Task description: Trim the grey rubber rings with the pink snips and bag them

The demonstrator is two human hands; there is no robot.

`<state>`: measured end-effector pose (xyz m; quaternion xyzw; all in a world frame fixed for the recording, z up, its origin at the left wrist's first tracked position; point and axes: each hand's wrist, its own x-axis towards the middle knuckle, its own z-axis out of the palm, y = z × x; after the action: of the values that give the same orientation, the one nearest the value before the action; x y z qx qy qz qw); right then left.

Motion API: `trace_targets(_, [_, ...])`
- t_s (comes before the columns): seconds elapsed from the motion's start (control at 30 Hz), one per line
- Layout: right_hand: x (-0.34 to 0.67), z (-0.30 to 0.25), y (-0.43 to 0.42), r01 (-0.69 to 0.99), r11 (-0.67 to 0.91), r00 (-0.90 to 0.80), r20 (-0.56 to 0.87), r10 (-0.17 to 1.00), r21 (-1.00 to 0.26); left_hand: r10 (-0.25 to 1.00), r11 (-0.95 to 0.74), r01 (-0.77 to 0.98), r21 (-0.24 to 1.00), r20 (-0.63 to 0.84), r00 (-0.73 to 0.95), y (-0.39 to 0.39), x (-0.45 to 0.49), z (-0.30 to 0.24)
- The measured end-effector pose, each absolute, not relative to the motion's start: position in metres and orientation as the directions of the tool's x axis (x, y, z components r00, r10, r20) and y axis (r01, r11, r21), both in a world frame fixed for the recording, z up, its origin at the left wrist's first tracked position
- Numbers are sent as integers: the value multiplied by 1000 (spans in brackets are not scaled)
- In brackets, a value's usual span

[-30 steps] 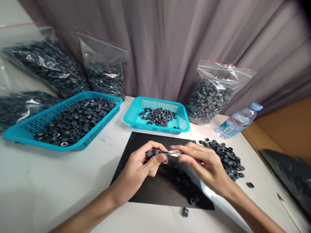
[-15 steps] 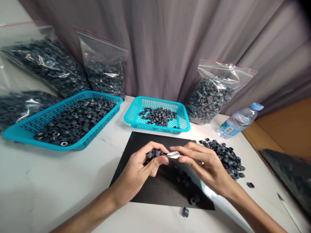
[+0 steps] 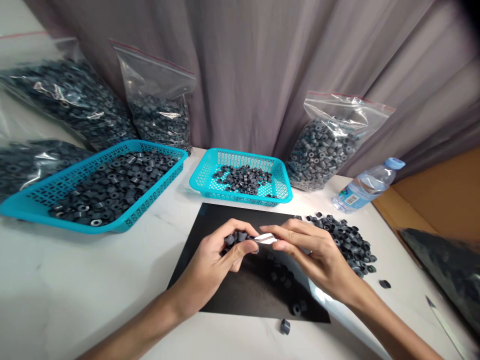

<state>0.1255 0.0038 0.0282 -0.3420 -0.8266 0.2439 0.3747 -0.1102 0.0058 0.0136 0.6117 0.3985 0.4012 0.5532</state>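
My left hand (image 3: 217, 260) is closed around several dark grey ring-shaped pieces (image 3: 237, 237), its thumb and forefinger pinching at the right end. In my right hand (image 3: 318, 255), thumb and fingers pinch a small, flat, white pointed tool (image 3: 266, 238) with a dark stripe. The tool's tip meets the left fingertips, by a grey piece that they partly hide. Both hands are above a glossy black mat (image 3: 187, 260). Some loose grey rings (image 3: 281, 275) lie on the mat beneath them, and a single ring (image 3: 285, 327) rests on the table just past its front edge.
A large blue basket (image 3: 123, 226) of grey rings stands left, a smaller blue basket (image 3: 240, 199) behind the mat. Filled zip bags (image 3: 157, 110) lean at the back. On the right are a ring pile (image 3: 352, 245), a water bottle (image 3: 369, 185), a cardboard box (image 3: 438, 195) and a thin blade-like tool (image 3: 446, 327).
The whole view has shifted slightly, moving the baskets and bags a little left. Both hands keep nearly the same pose, with the white tool tilted slightly differently.
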Motion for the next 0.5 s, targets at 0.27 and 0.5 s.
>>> trace_targets(0.27, [124, 28, 4, 388, 646, -484, 451, 750, -657, 945, -68, 50, 996, 48, 324, 5, -107, 15])
trace_targets(0.5, [123, 25, 2, 417, 632, -444, 460, 769, -653, 940, -65, 51, 997, 44, 339, 5, -109, 14])
